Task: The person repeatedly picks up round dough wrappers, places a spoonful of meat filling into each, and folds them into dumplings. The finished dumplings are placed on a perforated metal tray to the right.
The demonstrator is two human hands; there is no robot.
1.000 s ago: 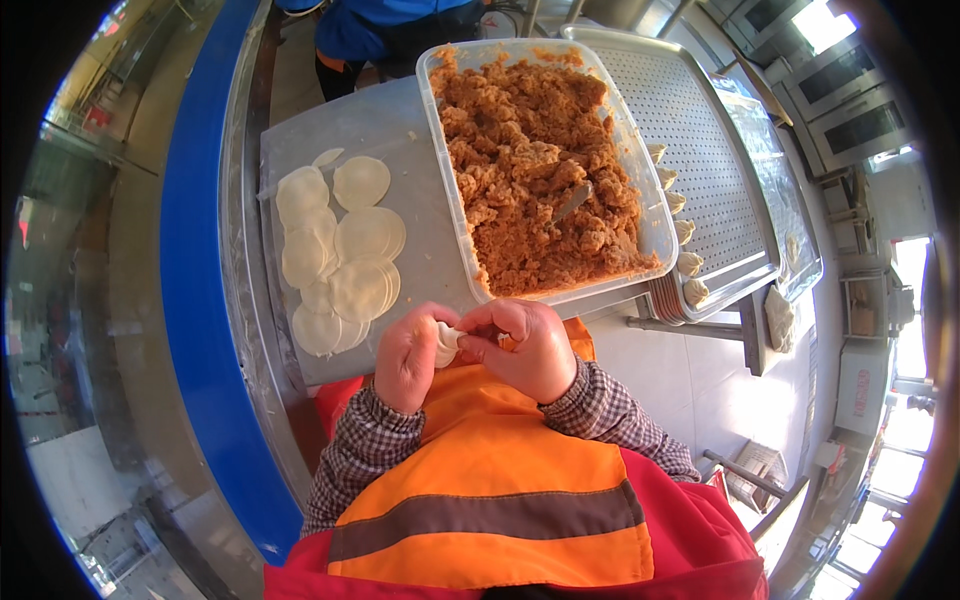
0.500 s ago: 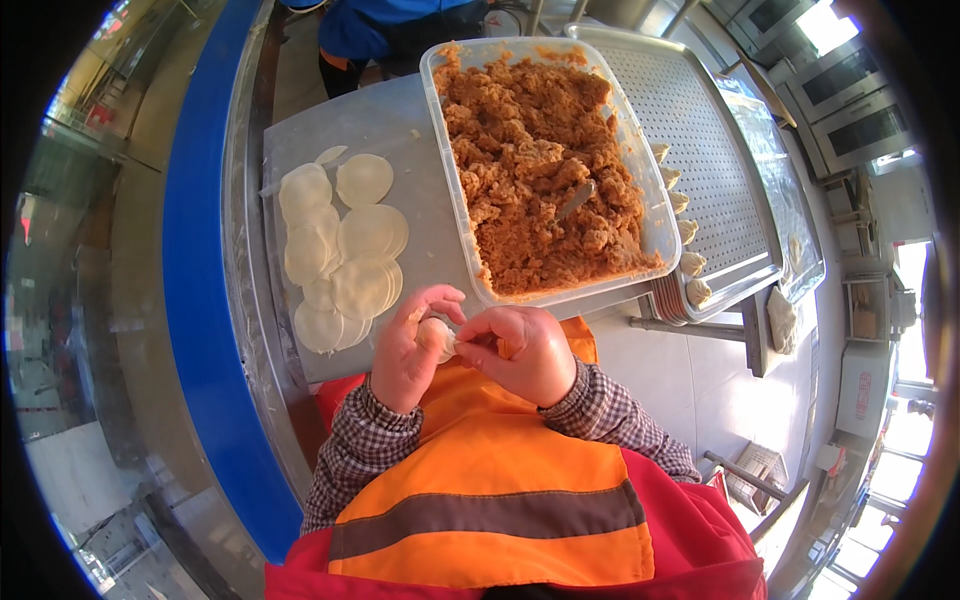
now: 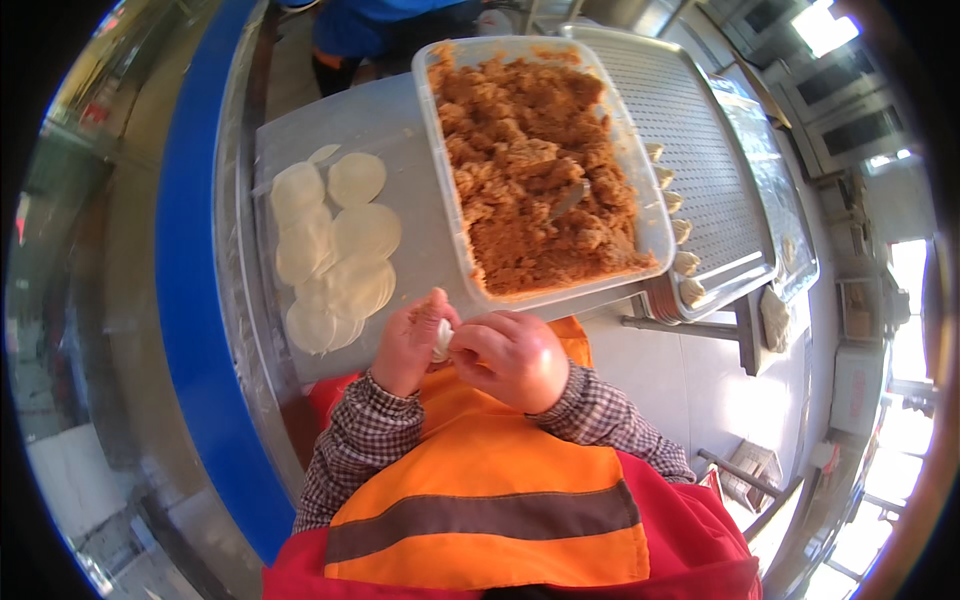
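Note:
Between my two hands is a small white dumpling (image 3: 442,341), mostly covered by fingers. My left hand (image 3: 408,345) cups it from the left, with some filling smeared on a fingertip. The fingers of my right hand (image 3: 515,358) pinch its edge from the right. Just beyond the hands stands a clear plastic tub (image 3: 545,297) of reddish-brown minced filling (image 3: 530,170), with a metal utensil (image 3: 571,200) stuck in it. To the left, overlapping stacks of round dough wrappers (image 3: 335,245) lie on the grey worktop (image 3: 410,170).
On the right, a perforated metal tray (image 3: 670,120) carries a row of finished dumplings (image 3: 683,232) along its left edge. A blue strip (image 3: 190,300) runs down the left side. Another person in blue (image 3: 375,25) stands at the far side.
My fingers have closed more tightly around the dumpling, and the right hand has turned over its edge. The whole view has shifted slightly.

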